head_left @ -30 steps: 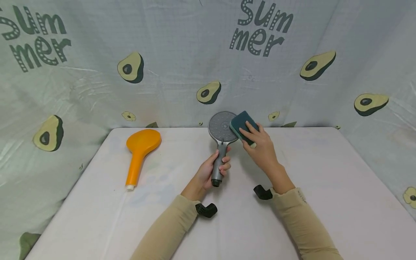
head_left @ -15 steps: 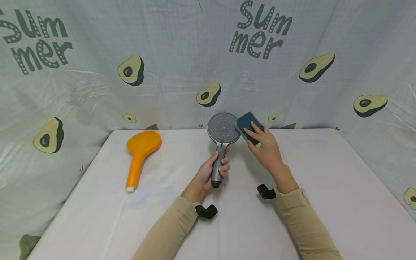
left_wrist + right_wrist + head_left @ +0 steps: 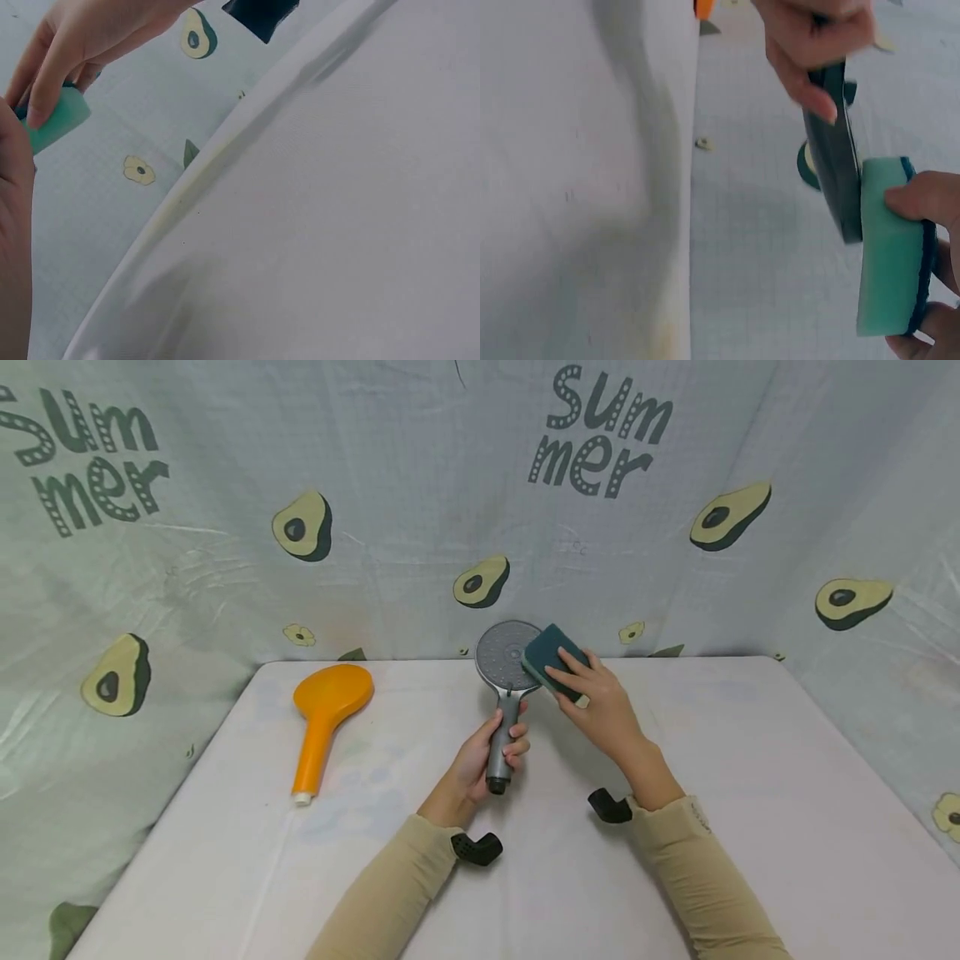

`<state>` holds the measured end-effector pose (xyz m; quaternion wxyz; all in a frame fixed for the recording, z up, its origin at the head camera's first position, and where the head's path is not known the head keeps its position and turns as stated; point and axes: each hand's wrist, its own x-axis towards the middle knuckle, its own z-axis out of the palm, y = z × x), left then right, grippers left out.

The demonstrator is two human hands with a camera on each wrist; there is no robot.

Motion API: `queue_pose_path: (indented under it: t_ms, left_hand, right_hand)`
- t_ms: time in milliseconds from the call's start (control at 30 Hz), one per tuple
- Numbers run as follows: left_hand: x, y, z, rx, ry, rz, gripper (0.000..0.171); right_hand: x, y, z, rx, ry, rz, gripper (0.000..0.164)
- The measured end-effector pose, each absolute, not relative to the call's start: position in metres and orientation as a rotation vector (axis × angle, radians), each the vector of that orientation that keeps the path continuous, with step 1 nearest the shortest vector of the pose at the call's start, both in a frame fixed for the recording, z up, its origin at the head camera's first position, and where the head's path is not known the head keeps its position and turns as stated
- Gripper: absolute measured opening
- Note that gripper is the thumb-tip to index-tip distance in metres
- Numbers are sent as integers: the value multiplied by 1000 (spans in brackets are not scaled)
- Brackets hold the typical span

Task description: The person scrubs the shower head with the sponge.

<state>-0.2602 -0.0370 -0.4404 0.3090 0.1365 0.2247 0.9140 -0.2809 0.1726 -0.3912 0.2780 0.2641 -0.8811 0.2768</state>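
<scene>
A grey shower head [image 3: 501, 653] is held up above the table, its round nozzle face turned up toward the head camera. My left hand [image 3: 476, 760] grips it by the handle [image 3: 500, 747]. In my right hand [image 3: 602, 706] is a sponge [image 3: 553, 657] with a dark teal top layer and a light green body, pinched between thumb and fingers. In the right wrist view the green side of the sponge [image 3: 889, 262] meets the face of the shower head [image 3: 836, 172]. The sponge covers the right part of that face in the head view.
An orange shower head [image 3: 327, 710] with a white handle end lies on the left of the white table [image 3: 675, 727]. A pale curtain [image 3: 405, 485] printed with avocados hangs behind the table's back edge. Black cameras sit at both wrists.
My right hand shifts the sponge right toward the rim of the grey shower head, then back left over its face. The left hand stays nearly still.
</scene>
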Motion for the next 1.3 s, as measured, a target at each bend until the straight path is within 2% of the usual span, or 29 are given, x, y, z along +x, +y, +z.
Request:
queue_pose_path:
  t_ms: [133, 333, 633, 900, 1133, 1300]
  left_hand:
    - [-259, -35, -441, 362, 609, 2387, 48]
    - [-258, -42, -441, 338, 547, 2400, 40]
    - [-257, -45, -443, 346, 645, 2308, 42]
    - [-257, -44, -443, 368, 707, 2245, 46]
    - [-256, -38, -443, 403, 763, 2182, 50]
    - [-257, -36, -444, 403, 763, 2183, 51]
  right_hand:
    - [-282, 181, -391, 585, -2403, 806, 45]
    - [-280, 172, -388, 743, -2425, 756, 43]
    - [-282, 187, -386, 511, -2441, 809, 41]
    - [-283, 180, -384, 652, -2414, 744, 42]
    - [-286, 188, -389, 451, -2393, 765, 41]
    - [-289, 180, -393, 556, -2348, 700, 41]
